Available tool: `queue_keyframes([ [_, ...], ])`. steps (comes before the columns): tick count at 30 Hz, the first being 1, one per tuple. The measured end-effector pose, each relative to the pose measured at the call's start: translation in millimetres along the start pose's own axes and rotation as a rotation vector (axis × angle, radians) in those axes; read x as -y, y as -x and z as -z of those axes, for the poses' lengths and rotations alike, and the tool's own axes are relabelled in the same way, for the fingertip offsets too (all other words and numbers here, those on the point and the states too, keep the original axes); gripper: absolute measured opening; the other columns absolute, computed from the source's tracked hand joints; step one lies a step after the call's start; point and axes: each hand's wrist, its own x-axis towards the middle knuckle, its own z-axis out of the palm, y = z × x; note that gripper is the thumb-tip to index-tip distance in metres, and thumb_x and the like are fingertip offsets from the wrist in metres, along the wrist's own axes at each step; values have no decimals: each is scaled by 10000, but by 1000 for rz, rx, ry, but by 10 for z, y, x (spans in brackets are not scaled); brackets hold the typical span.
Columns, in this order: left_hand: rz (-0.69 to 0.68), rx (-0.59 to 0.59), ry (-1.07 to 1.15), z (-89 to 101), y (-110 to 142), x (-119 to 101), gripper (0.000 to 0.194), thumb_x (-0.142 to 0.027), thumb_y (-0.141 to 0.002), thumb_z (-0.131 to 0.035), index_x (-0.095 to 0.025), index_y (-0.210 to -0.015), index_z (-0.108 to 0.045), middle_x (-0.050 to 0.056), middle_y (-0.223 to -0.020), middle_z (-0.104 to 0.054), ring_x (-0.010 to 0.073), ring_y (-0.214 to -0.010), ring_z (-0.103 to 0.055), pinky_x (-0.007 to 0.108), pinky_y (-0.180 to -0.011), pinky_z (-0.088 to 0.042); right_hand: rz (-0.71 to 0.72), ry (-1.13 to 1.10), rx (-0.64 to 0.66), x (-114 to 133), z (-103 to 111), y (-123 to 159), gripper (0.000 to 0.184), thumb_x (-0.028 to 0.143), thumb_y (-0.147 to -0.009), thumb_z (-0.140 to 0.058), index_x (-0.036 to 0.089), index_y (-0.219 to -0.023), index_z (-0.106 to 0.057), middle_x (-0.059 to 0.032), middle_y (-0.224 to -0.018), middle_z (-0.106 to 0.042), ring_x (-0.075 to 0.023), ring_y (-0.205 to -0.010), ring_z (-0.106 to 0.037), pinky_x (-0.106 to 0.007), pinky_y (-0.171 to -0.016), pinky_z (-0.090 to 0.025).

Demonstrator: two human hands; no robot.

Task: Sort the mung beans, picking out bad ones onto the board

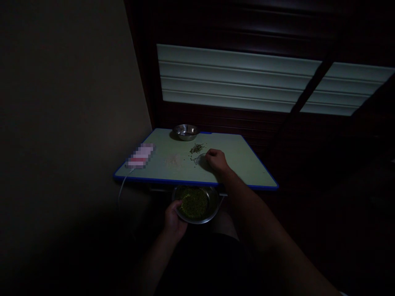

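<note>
Below the table's front edge, my left hand [174, 218] grips the left rim of a metal bowl [213, 217], thumb over the edge. Small green beans [194, 203], which look like mung beans, fill much of it. Over the tabletop, my right hand [217, 159] is closed on a clear rounded piece [200, 159] whose kind I cannot make out. Just left of and beyond that hand lies a small loose pile of brownish-green beans [196, 149], with a few scattered singly. A faint pale patch of small bits [174, 161] lies further left.
A second metal bowl [186, 132] stands at the back of the pale, blue-edged table [247, 164]. A blurred-out phone-like device [141, 156] lies at the left with a white cable [122, 185] hanging off the edge. A wall rises on the left; dark slatted panels stand behind.
</note>
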Motion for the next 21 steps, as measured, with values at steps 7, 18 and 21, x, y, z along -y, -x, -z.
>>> queue_keyframes([
  [7,-17,32,14,-4,1,6,333,-147,-701,-541,-132,-998,-692,97,-825,-751,265,-852,-707,420,-799,-563,-4,7,73,-4,-18,8,152,256,-629,-516,158,-633,-633,22,-569,-573,-117,-566,-500,-225,-545,-370],
  [18,6,11,-7,-20,16,-10,328,-152,-700,-537,-172,-986,-696,81,-824,-748,265,-856,-706,430,-785,-570,18,230,-62,68,21,33,170,225,-713,-528,171,-677,-685,-38,-657,-650,-151,-647,-552,-259,-625,-402],
  [21,7,5,-15,-27,24,-14,295,-152,-707,-535,-167,-954,-696,84,-821,-747,263,-866,-705,428,-797,-567,8,253,-77,57,18,29,169,234,-724,-531,176,-692,-687,-49,-682,-662,-154,-652,-553,-265,-642,-404],
])
